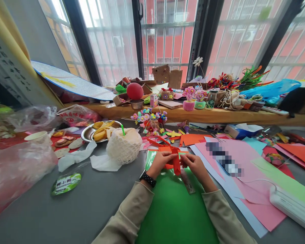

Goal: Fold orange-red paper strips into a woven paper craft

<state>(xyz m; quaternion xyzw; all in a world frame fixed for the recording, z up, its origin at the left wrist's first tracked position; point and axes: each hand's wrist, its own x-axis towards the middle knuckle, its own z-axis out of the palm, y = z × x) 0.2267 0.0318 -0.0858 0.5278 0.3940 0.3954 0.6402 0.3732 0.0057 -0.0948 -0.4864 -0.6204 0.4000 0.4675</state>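
Cluttered grey worktop (96,203) by windows: 2 hands, left hand (160,163) and right hand (195,166), pinch folded orange paper (176,162) above a green sheet (175,210).

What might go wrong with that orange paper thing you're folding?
1. The left hand and right hand both pinch the orange paper; its thin strips might tear if pulled apart.
2. A clear strip lies loose on the green sheet beside the right wrist; a sleeve might knock it away.

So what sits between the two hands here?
In the head view, a folded orange paper piece spans the gap; the left hand and right hand both pinch it above the green sheet.
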